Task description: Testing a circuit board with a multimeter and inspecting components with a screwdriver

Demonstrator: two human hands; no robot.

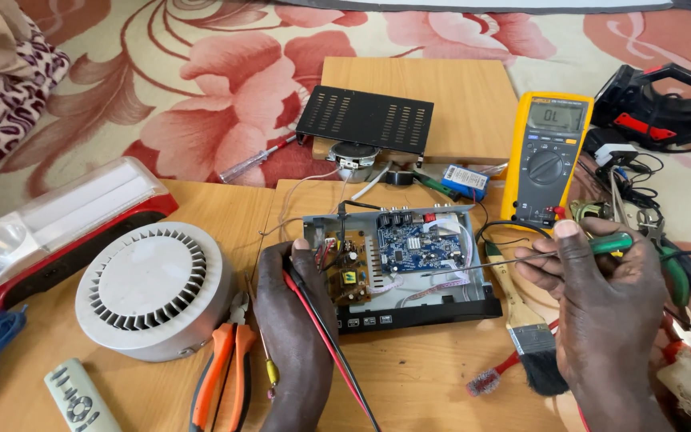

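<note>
An opened set-top box [409,308] lies on a wooden board, showing a blue circuit board [421,248] and a small brown power board [352,272]. My left hand [293,320] grips the red and black multimeter probes [325,332], their tips resting at the brown board. My right hand [605,312] holds a green-handled screwdriver [613,244] whose thin shaft reaches toward the blue board. A yellow multimeter [548,156] stands behind the box, its display lit.
A black vented cover [365,120] and a small speaker [353,154] lie behind. Left: a white round fan housing [153,288], a red lamp [65,224], orange pliers [221,380], a remote [80,398]. Right: a paintbrush [525,328], tangled wires and tools [641,208].
</note>
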